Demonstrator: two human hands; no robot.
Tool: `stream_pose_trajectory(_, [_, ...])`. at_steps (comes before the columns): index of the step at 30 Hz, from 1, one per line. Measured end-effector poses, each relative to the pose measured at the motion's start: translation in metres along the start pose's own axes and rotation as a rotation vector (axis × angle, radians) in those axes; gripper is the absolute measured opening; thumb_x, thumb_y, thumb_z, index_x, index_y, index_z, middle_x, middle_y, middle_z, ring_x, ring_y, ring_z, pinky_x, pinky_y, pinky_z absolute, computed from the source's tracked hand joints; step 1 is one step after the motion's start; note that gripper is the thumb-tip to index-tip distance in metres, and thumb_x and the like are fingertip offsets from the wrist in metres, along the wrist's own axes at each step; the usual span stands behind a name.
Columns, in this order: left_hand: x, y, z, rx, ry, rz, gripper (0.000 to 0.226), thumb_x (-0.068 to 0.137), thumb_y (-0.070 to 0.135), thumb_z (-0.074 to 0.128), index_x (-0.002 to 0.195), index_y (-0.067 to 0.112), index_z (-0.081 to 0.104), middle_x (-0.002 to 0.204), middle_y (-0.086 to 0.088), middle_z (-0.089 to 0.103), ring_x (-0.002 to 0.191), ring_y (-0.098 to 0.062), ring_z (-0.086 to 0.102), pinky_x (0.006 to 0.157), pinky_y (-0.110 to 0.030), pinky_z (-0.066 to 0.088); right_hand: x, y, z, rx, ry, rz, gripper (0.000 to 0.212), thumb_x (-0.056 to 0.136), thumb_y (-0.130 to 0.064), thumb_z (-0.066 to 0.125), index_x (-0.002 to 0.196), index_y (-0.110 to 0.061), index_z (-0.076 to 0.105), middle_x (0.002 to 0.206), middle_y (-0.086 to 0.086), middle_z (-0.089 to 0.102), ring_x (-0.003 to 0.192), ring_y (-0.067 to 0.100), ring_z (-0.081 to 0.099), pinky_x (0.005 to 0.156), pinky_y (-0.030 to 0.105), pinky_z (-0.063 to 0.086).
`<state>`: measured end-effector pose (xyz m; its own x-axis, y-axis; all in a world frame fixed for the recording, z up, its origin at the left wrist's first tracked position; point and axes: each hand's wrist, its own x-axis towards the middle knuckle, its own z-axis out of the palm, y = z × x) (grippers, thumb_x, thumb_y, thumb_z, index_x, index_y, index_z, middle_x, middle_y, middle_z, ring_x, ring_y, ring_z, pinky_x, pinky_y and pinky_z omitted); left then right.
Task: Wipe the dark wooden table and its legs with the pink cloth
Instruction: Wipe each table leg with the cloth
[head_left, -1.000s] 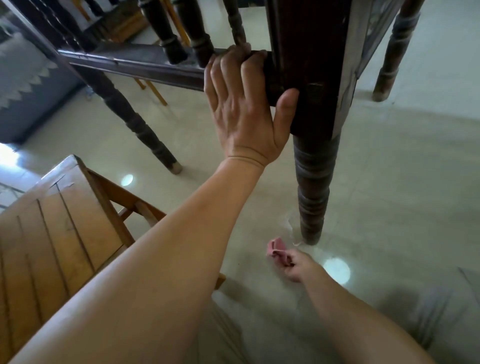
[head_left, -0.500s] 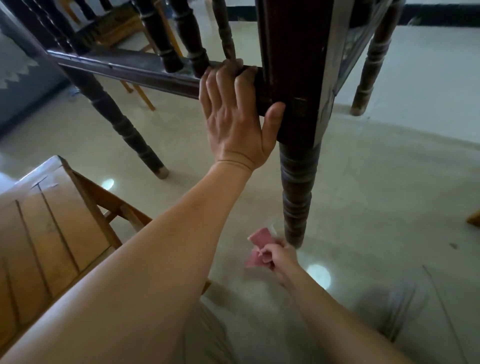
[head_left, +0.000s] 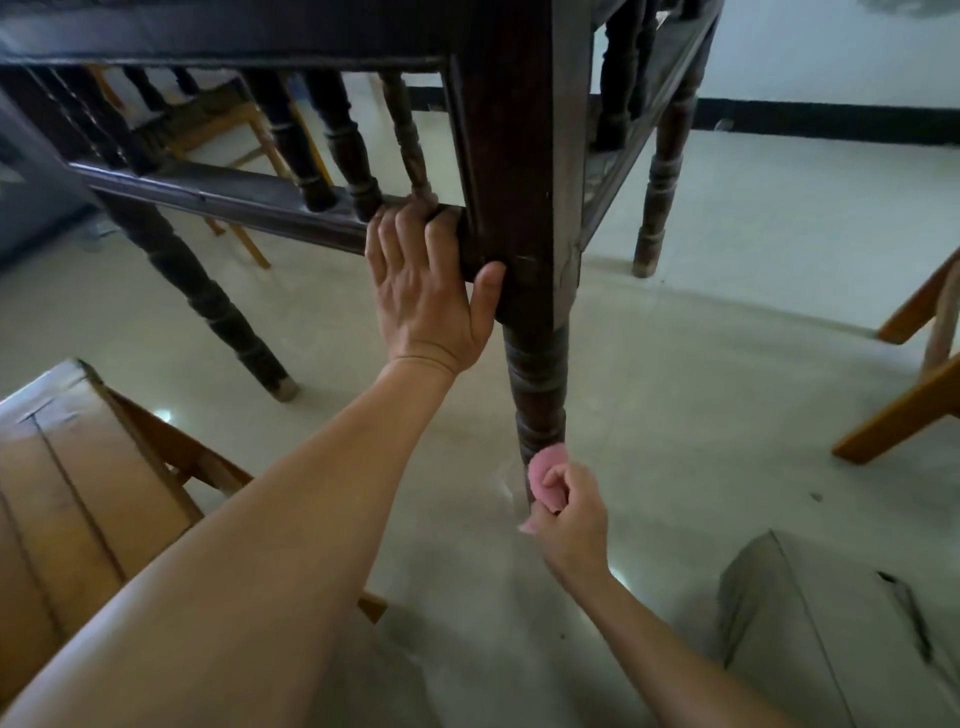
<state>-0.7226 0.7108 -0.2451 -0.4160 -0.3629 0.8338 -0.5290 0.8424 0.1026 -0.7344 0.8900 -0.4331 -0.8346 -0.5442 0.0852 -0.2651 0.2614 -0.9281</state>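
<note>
Low on the near leg (head_left: 537, 410), the right hand (head_left: 571, 519) grips the pink cloth (head_left: 544, 474) against the wood to wipe; the left hand (head_left: 426, 296) clasps the rail (head_left: 249, 205), likely for balance.

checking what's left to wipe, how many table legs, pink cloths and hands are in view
dark table legs: 3 (near, left, far right)
pink cloth: 1
hands: 2 (left hand on the table rail, right hand on the cloth)
total: 6

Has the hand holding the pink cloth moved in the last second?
Yes. The right hand brought the pink cloth from beside the near table leg up against it.
</note>
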Motion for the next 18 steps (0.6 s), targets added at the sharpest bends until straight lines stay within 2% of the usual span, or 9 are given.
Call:
stream_pose_trajectory(3, [0.001, 0.002, -0.004, 0.008, -0.022, -0.008, 0.063, 0.098, 0.054, 0.014, 0.108, 0.003, 0.050, 0.110, -0.023, 0.054, 0.108, -0.034, 0.044, 0.105, -0.053, 0.030, 0.030, -0.017, -0.033, 0.063, 0.210, -0.145, 0.039, 0.069, -0.003, 0.060, 0.080, -0.037, 0.044, 0.088, -0.008, 0.046, 0.073, 0.027, 0.057, 0.060, 0.039, 0.048])
stream_pose_trajectory(4, [0.001, 0.003, -0.005, 0.007, -0.039, -0.010, 0.062, 0.098, 0.054, 0.014, 0.109, 0.004, 0.048, 0.110, -0.023, 0.053, 0.108, -0.034, 0.044, 0.105, -0.054, 0.030, 0.038, -0.032, -0.037, 0.121, 0.271, -0.192, 0.042, 0.069, 0.002, 0.061, 0.081, -0.035, 0.045, 0.089, -0.007, 0.046, 0.073, 0.029, 0.058, 0.061, 0.039, 0.050])
stream_pose_trajectory(5, [0.002, 0.004, -0.007, 0.005, -0.059, -0.011, 0.061, 0.098, 0.054, 0.014, 0.110, 0.005, 0.047, 0.111, -0.023, 0.053, 0.107, -0.034, 0.044, 0.105, -0.054, 0.031, 0.041, -0.045, -0.035, 0.140, 0.302, -0.273, 0.038, 0.069, 0.005, 0.060, 0.081, -0.030, 0.047, 0.089, -0.003, 0.048, 0.074, 0.026, 0.057, 0.062, 0.033, 0.049])
stream_pose_trajectory(7, [0.002, 0.006, -0.012, 0.011, -0.103, 0.001, 0.059, 0.098, 0.054, 0.014, 0.112, 0.006, 0.044, 0.111, -0.023, 0.053, 0.106, -0.036, 0.045, 0.105, -0.054, 0.031, 0.034, -0.063, -0.020, 0.029, 0.173, -0.431, 0.019, 0.074, 0.000, 0.055, 0.080, -0.019, 0.055, 0.089, 0.003, 0.051, 0.077, 0.020, 0.054, 0.064, 0.025, 0.044])
stream_pose_trajectory(8, [0.003, 0.006, -0.015, 0.017, -0.128, 0.009, 0.058, 0.098, 0.054, 0.014, 0.113, 0.006, 0.043, 0.112, -0.023, 0.052, 0.106, -0.036, 0.045, 0.105, -0.054, 0.031, 0.027, -0.062, -0.009, -0.115, -0.006, -0.444, 0.013, 0.077, -0.004, 0.055, 0.080, -0.016, 0.060, 0.091, 0.004, 0.053, 0.082, 0.020, 0.054, 0.067, 0.025, 0.045])
stream_pose_trajectory(10, [0.003, 0.007, -0.023, 0.025, -0.193, 0.013, 0.061, 0.098, 0.055, 0.013, 0.116, 0.006, 0.045, 0.114, -0.022, 0.052, 0.108, -0.037, 0.045, 0.107, -0.053, 0.030, 0.013, -0.042, 0.006, -0.350, -0.331, -0.338, 0.014, 0.082, -0.008, 0.058, 0.089, -0.015, 0.068, 0.101, 0.002, 0.055, 0.097, 0.020, 0.055, 0.076, 0.024, 0.044])
stream_pose_trajectory(11, [0.003, 0.007, -0.026, 0.031, -0.227, 0.009, 0.064, 0.098, 0.055, 0.013, 0.118, 0.005, 0.047, 0.116, -0.022, 0.051, 0.110, -0.038, 0.045, 0.108, -0.053, 0.029, 0.010, -0.035, 0.005, -0.385, -0.337, -0.298, 0.014, 0.083, -0.009, 0.060, 0.091, -0.015, 0.070, 0.103, 0.001, 0.055, 0.098, 0.020, 0.055, 0.076, 0.022, 0.043])
stream_pose_trajectory(15, [0.007, 0.008, -0.032, 0.044, -0.271, -0.015, 0.071, 0.098, 0.057, 0.012, 0.119, 0.003, 0.051, 0.121, -0.021, 0.051, 0.116, -0.038, 0.042, 0.110, -0.053, 0.027, 0.042, -0.051, -0.030, -0.179, 0.004, -0.387, 0.016, 0.073, -0.009, 0.051, 0.076, -0.014, 0.066, 0.089, 0.003, 0.056, 0.076, 0.018, 0.056, 0.067, 0.017, 0.042])
stream_pose_trajectory(18, [0.006, 0.008, -0.033, 0.032, -0.286, -0.021, 0.072, 0.098, 0.058, 0.011, 0.119, 0.003, 0.052, 0.122, -0.021, 0.051, 0.118, -0.038, 0.043, 0.111, -0.053, 0.027, 0.081, -0.071, -0.068, -0.106, 0.217, -0.292, 0.027, 0.068, 0.012, 0.053, 0.075, -0.012, 0.063, 0.086, 0.003, 0.054, 0.076, 0.026, 0.058, 0.067, 0.008, 0.037])
